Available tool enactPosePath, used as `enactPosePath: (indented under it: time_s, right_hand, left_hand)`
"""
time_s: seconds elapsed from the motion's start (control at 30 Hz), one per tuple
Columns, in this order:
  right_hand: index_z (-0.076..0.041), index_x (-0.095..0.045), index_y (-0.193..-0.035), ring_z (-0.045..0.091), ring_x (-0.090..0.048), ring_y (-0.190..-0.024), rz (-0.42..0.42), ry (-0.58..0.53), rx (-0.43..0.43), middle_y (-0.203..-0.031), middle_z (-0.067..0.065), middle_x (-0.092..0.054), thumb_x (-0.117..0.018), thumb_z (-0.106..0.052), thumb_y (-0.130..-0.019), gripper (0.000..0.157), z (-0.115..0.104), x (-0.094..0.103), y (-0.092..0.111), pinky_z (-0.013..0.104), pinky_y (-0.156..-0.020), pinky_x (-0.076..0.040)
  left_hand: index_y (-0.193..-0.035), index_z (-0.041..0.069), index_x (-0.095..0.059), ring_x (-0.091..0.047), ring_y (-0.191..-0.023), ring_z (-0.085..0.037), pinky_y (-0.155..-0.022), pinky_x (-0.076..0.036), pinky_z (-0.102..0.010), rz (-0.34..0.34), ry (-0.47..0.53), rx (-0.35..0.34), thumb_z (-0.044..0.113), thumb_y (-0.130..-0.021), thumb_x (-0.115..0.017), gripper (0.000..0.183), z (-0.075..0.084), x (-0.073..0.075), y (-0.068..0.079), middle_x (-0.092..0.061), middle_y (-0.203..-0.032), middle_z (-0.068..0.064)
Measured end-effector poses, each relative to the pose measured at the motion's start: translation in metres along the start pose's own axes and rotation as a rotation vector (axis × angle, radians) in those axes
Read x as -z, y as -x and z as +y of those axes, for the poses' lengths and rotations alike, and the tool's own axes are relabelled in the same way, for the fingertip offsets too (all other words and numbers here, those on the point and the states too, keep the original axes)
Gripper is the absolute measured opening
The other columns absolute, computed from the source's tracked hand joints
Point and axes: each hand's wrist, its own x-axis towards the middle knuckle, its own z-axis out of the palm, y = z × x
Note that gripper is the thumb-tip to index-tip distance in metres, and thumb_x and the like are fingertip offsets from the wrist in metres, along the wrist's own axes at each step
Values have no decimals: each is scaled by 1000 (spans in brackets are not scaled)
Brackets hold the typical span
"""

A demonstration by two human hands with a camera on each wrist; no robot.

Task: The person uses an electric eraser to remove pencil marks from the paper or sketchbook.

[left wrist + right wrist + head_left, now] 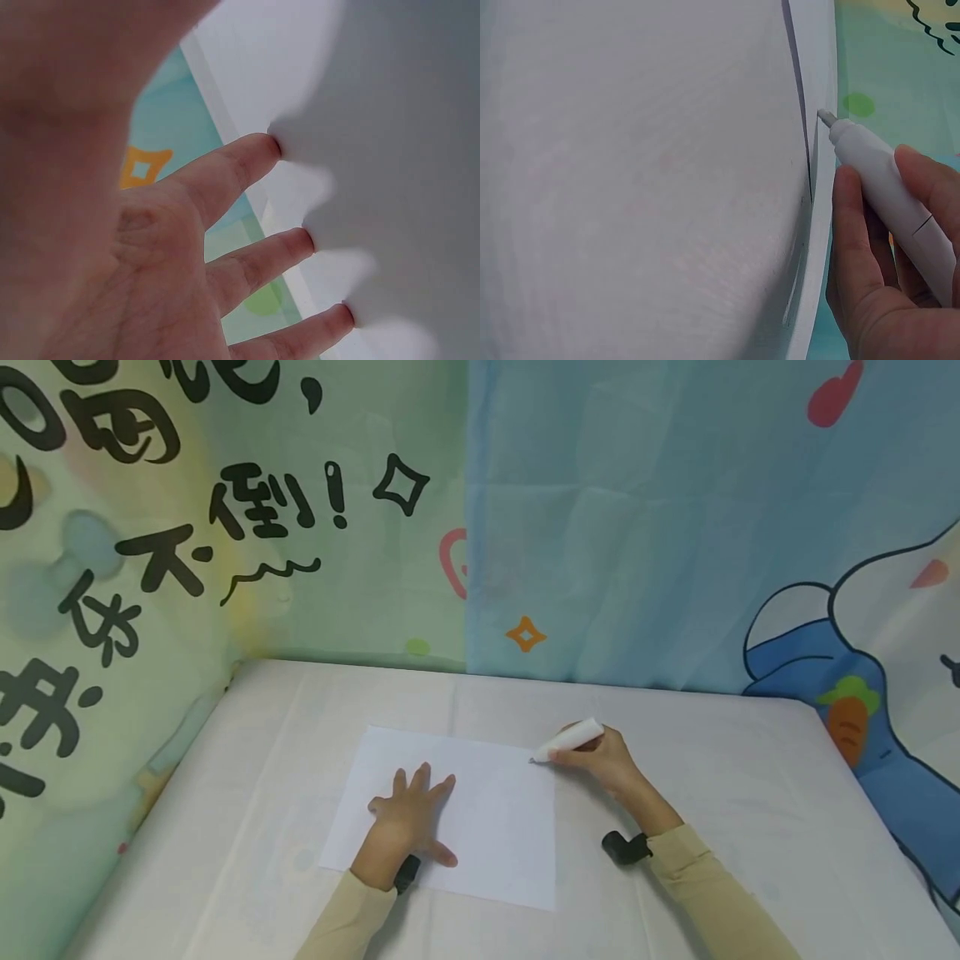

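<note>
White, thin, four-sided paper sheet (498, 835) lies flat on a table with a white cloth (720, 760), in front of the person. Nearest are two tan cloth sleeves (352, 910), with a small black gadget (630, 849) by each wrist. Next comes the left hand (408, 818). Its fingers are spread wide and have hold of nothing; the tips touch the left part of the sheet. A bit farther, the right hand (606, 760) has its fingers curled round a fat, white, tube-shaped pen (576, 737) with a grey tip. The tip is over the sheet, near its far right corner. I cannot tell if it touches.

To do this part well, I think the left fingers should press down firmly so the sheet does not slip. The pen should lean a little and push softly, since a hard poke could tear the sheet. By the corner, the tip might run off and mark the cloth.

The left hand hides a piece of the sheet, so it would block the pen there. Behind the table are a green wall (375, 585) with black writing (261, 510) and a blue wall (675, 527) with a white cartoon animal (885, 602).
</note>
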Motion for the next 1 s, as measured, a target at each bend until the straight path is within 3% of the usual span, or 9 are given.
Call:
enactPosePath:
  time_s: [0.3,0.6,1.0]
  right_hand:
    - [12,-55,-119,5,-60,-85,-3,22,-15,-100,4,-65,-78,-5,-80,48,-2,1,2,17,-75,-51]
    - [12,-55,-116,7,-61,-82,-40,26,1,-93,-1,-64,-79,-4,-79,47,1,1,5,19,-72,-52]
    - [11,-56,-114,8,-61,-81,-48,30,5,-93,1,-65,-79,-3,-78,45,1,-4,9,19,-71,-52]
  left_hand:
    - [-149,28,-40,-28,-141,-40,-86,-49,-64,4,-15,0,56,-55,-89,110,2,-1,-1,-29,-157,-9]
    - [-149,28,-40,-30,-139,-39,-85,-50,-63,13,-28,3,56,-55,-89,109,2,-1,0,-31,-156,-9]
    - [-150,29,-39,-29,-140,-39,-85,-50,-63,-1,-39,8,57,-56,-88,109,1,1,0,-30,-157,-8]
